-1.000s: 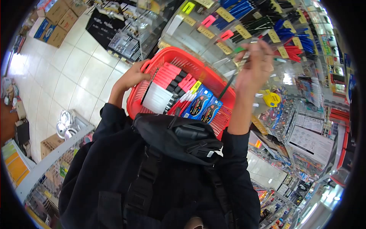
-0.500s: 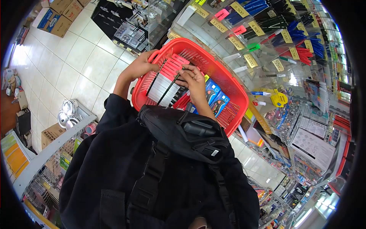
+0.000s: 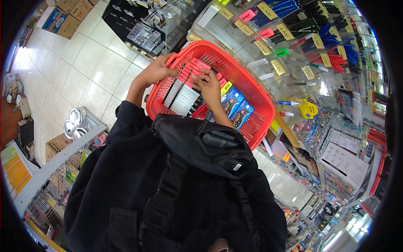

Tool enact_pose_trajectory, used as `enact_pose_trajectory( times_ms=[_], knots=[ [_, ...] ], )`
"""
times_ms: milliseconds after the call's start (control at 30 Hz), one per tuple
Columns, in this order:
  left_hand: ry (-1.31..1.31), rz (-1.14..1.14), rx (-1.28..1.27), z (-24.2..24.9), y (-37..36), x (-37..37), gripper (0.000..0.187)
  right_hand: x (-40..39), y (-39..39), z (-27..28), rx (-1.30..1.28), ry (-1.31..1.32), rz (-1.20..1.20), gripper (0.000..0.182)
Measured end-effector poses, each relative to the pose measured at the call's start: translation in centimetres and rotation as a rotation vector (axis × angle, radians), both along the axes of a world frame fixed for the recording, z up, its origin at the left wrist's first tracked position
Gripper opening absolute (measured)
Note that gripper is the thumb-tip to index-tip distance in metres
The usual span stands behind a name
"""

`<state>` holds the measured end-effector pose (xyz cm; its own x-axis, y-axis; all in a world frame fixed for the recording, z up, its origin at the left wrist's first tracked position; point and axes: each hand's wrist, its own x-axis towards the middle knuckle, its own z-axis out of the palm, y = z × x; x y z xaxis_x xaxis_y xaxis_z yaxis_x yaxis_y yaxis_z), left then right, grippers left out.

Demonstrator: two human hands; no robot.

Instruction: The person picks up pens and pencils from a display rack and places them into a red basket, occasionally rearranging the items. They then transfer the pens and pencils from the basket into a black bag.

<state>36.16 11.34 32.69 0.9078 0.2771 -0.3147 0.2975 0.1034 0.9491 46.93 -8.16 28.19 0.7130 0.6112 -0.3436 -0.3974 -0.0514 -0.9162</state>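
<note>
My left hand (image 3: 157, 72) is closed around the end rim of a red plastic basket (image 3: 264, 98), thumb over the inner side. Inside the basket lies a row of white markers with pink caps (image 3: 180, 97). A thin dark pen-like stick (image 3: 178, 93) appears to lie across them. My right hand (image 3: 208, 87) is over the pink caps with its fingers curled together; whatever is between the fingertips is hidden. Beside that hand are blue carded packs (image 3: 238, 110) and some red items (image 3: 199, 112), partly covered by my black bag (image 3: 201, 145).
To the right stands a clear display rack (image 3: 289, 63) of pens with yellow price tags (image 3: 278, 67). A glass case (image 3: 147, 31) is beyond the basket. Tiled floor (image 3: 92, 67) lies to the left, with cardboard boxes (image 3: 69, 27) and a metal shelf (image 3: 54, 174).
My right hand has drawn slightly back and lower. The dark stick that was between its fingers now appears to lie on the white markers. My left hand keeps its hold on the basket.
</note>
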Motion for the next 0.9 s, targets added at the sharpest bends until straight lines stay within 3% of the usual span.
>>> enact_pose_trajectory(
  times_ms=[133, 200, 267, 367, 567, 600, 900],
  knots=[
    [0.048, -0.031, 0.037, 1.4, 0.0, -0.1, 0.06, 0.3, -1.3, -0.9, -0.064, -0.026, 0.154, 0.019],
    [0.021, -0.041, 0.021, 0.5, 0.2, 0.0, 0.059, 0.0, -2.2, -1.3, -0.197, 0.025, 0.436, 0.018],
    [0.005, -0.042, 0.015, -0.4, 0.2, 0.0, 0.059, -1.0, -2.6, -1.5, -0.292, 0.069, 0.717, 0.024],
    [-0.003, -0.025, 0.013, -0.6, 0.2, 0.1, 0.059, -2.9, -2.3, -2.6, -0.335, 0.118, 0.854, 0.038],
    [-0.01, -0.043, -0.019, 0.4, 0.2, 0.1, 0.059, -3.3, -1.3, -1.5, -0.137, 0.064, 0.8, 0.06],
    [-0.013, -0.042, -0.014, 0.4, 0.2, 0.1, 0.059, -3.1, -1.2, -0.7, -0.199, 0.012, 0.826, 0.062],
    [-0.018, -0.029, -0.012, 0.7, 0.1, 0.0, 0.062, -2.8, -1.5, -0.7, -0.246, -0.043, 0.833, 0.059]
  ],
)
